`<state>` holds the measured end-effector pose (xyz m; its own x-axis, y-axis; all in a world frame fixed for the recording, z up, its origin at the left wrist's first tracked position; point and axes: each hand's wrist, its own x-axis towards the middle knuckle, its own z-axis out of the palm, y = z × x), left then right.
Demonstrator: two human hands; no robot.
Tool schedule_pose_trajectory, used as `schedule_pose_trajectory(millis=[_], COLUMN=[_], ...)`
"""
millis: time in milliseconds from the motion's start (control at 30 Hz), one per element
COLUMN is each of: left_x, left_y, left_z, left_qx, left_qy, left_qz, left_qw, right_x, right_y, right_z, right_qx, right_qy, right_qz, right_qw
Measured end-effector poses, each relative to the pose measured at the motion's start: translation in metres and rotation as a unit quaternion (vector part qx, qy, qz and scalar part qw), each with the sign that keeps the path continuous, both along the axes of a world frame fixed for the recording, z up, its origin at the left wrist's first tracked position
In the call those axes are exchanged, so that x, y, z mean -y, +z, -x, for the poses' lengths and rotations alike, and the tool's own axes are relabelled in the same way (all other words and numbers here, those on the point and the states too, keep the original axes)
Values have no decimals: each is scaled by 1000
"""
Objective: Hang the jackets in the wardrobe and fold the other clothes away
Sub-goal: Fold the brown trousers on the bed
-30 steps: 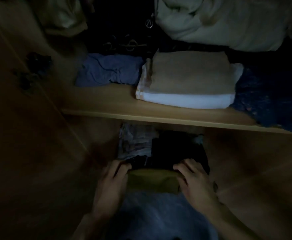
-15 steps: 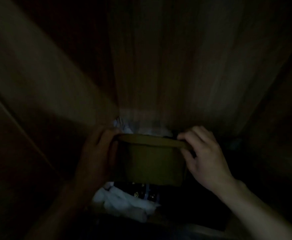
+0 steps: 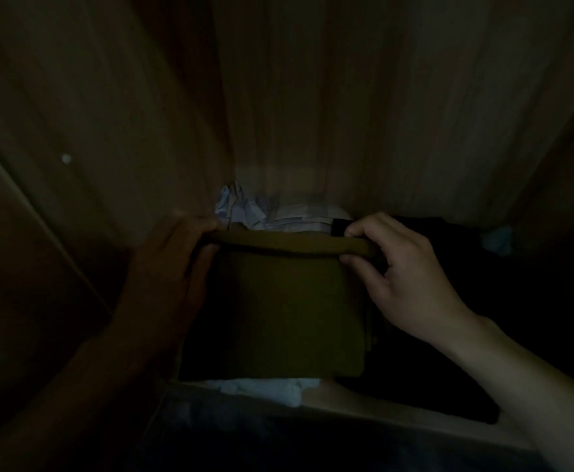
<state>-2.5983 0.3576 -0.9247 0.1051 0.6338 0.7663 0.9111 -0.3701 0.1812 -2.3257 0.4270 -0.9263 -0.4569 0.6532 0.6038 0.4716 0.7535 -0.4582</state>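
Inside wardrobe compartment: view now steadier than 0.5 s ago; left hand [image 3: 173, 267] at 9 o'clock, right hand [image 3: 401, 277] at 3 o'clock, both pinching folded olive garment [image 3: 289, 311], now lower on pile; placement nearly done.

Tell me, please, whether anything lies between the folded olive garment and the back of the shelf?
Yes: pale crumpled clothes sit behind the olive garment against the back panel. Both hands, left and right, grip its far edge.

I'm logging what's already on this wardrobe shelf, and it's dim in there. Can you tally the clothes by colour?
Olive folded garment, held at its far edge by the left hand and right hand: 1
White or pale clothes: 2, at the back and at the front edge
Black clothing: 1 dark mass; separate pieces cannot be told
Total: 4
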Motion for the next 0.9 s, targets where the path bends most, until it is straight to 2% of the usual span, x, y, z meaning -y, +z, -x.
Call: schedule_pose_trajectory(millis=[233, 300, 400, 500, 567, 700, 900], left_x=[-9, -33, -92, -130, -134, -122, -131], left_y=[-25, -39, -71, -108, -124, -152, -198], left_z=[11, 14, 23, 25, 22, 10, -6], left_qx=[38, 47, 72, 12, -27, -89, -116], left_qy=[-21, -14, 9, 79, 102, 74, 44], left_qz=[56, 83, 170, 267, 268, 254, 356], left_qw=[998, 995, 983, 960, 958, 960, 926], right_x=[-7, -27, -74, -105, -103, -86, -76], right_y=[-30, -44, -73, -106, -121, -148, -196], right_z=[10, 16, 28, 37, 42, 58, 88], right_qx=[0, 18, 76, 230, 252, 260, 279], right_qy=[20, 8, -30, -149, -187, -148, -78], right_qz=[58, 85, 125, 98, 85, 69, 128], right_qw=[998, 996, 989, 957, 946, 952, 949])
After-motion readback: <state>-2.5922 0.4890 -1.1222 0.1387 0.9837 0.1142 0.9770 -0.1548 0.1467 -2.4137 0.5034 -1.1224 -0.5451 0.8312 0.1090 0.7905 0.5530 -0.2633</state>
